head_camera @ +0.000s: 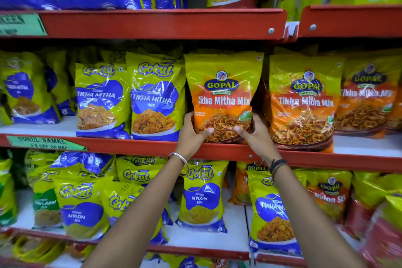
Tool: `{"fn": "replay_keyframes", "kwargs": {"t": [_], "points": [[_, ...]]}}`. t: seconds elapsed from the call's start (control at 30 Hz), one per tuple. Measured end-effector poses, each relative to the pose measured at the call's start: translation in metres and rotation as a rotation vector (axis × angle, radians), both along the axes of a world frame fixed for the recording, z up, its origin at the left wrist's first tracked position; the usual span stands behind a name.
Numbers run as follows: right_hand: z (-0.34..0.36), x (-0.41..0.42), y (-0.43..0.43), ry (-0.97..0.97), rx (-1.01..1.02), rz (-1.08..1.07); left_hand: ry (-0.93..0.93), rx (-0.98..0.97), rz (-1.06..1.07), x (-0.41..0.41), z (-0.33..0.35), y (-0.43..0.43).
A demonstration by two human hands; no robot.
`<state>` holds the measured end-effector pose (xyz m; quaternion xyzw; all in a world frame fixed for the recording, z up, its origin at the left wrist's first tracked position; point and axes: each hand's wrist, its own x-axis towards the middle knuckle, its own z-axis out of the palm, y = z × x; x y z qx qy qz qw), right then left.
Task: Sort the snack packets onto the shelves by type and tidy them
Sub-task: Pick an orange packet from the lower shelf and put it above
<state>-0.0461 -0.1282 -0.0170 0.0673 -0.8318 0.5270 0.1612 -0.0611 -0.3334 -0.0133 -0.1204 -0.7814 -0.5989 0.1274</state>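
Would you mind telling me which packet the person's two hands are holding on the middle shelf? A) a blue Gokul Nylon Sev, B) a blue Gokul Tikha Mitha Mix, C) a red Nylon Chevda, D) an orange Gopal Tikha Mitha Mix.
D: the left hand and right hand grip the lower corners of the orange Gopal Tikha Mitha Mix packet, upright on the middle shelf.

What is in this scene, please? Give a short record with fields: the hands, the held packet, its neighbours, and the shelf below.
left hand: grips the lower left edge of the Gopal Tikha Mitha Mix packet
right hand: grips its lower right edge
held packet: upright on the middle shelf
left neighbour: Gokul Tikha Mitha Mix packet, blue and green
right neighbour: second Gopal Tikha Mitha Mix packet
shelf below: Gokul Nylon Sev packet, with a Gokul Tikha Mitha packet to its right
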Motion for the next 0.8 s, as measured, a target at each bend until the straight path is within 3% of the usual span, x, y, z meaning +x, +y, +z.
{"fn": "replay_keyframes", "kwargs": {"t": [0.23,0.37,0.8], "points": [[0.012,0.051,-0.016,0.229,-0.273,-0.033,0.190,0.271,0.013,0.047,0.003,0.003],[0.010,0.087,-0.018,0.271,-0.364,-0.036,0.170,0.336,0.013,0.084,-0.003,-0.001],[-0.070,0.152,-0.007,0.044,-0.396,-0.092,-0.084,0.093,0.098,0.152,-0.063,-0.008]]}}
